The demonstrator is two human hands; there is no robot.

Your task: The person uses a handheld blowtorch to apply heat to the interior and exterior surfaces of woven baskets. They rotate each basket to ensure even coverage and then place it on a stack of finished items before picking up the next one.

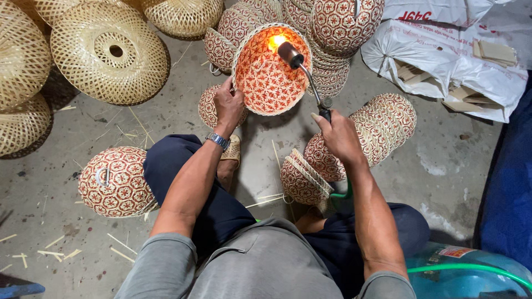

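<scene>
Fingers of left hand (228, 105) clamp the lower-left rim of the red woven bowl (270, 69), tilted open toward camera. Right hand (338, 135) fist-wrapped on torch (302, 69), flame inside the bowl near its top edge. Patterned stacks (382, 127) crowd right and behind; natural woven shades (111, 52) sit far left. Bare concrete floor (111, 133) lies between.

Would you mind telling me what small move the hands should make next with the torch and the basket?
Probably the left hand should turn the red-patterned basket a little. The flame from the torch in the right hand sits at one spot near the upper rim, and the rest of the inside looks unlit.
</scene>
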